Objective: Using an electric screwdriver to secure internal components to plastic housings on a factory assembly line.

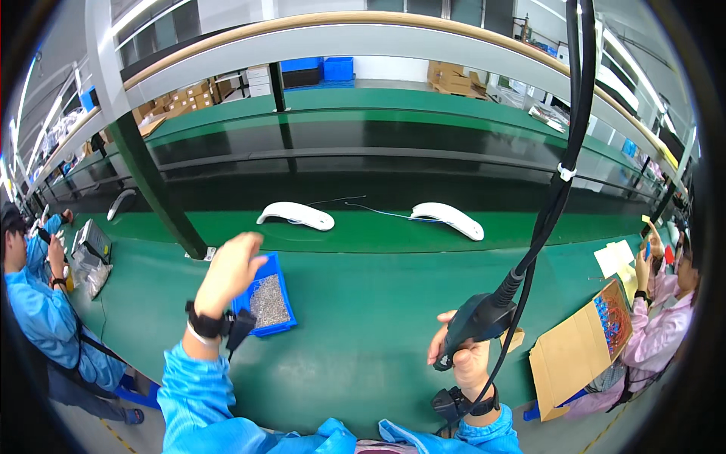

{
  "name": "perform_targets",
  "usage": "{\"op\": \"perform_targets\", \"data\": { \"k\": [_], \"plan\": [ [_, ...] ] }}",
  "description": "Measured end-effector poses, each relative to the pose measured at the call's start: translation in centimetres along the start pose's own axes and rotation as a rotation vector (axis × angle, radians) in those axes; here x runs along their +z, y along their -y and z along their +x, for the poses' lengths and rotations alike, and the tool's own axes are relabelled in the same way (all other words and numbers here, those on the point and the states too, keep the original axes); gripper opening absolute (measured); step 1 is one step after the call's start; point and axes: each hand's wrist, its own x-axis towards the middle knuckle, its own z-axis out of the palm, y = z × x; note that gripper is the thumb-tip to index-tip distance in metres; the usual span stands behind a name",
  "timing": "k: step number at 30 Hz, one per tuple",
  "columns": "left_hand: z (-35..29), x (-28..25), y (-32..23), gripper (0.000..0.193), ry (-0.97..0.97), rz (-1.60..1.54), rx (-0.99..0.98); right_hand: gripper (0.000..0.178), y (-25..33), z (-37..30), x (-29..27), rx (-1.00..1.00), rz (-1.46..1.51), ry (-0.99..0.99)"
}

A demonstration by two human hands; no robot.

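Note:
My left hand (pixel 233 268) is raised at the upper left edge of a blue tray (pixel 292 322), fingers stretched and thumb apart, with nothing visible in it. Small silvery metal pieces (pixel 269 303), too small to name, fill the tray. On the right, my right hand (pixel 470 362) is closed around a black corded electric screwdriver (pixel 476 327); its tip is hidden. Beyond my hands lie two curved white plastic shells, one left of centre (pixel 296 215) and one right (pixel 449 219), each beside a thin wire.
Thick black cables (pixel 563 178) hang down to the tool. A green post (pixel 157 185) stands at left beneath a wood-topped rail (pixel 340 24). Another white shell (pixel 121 203) lies far left. At right, a cardboard box (pixel 563 352) holds blue-and-red wired parts. Co-workers sit at both sides.

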Motion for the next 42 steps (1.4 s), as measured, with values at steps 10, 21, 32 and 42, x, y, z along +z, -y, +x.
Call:
{"op": "perform_targets", "data": {
  "k": [10, 21, 32, 42],
  "plan": [
    [-6.2, 6.3, 1.8, 0.022, 0.378, 0.135, -0.178, 0.077, -0.2, 0.4, 2.6, 0.065, 0.015, 0.091],
    [-8.0, 5.0, 0.3, 0.007, -0.119, 0.22, -0.046, 0.066, -0.3, 0.2, 4.8, 0.029, -0.002, 0.116],
    [-7.6, 4.4, -11.0, 0.012, -0.064, -0.64, 0.412, 0.069, -2.4, 1.2, 6.2, 0.026, 0.081, 0.099],
    [-8.8, 9.2, -12.0, 0.011, 0.15, -0.59, 0.473, 0.079, -2.4, 1.3, 6.0, -0.231, 0.178, 0.044]
  ]
}}
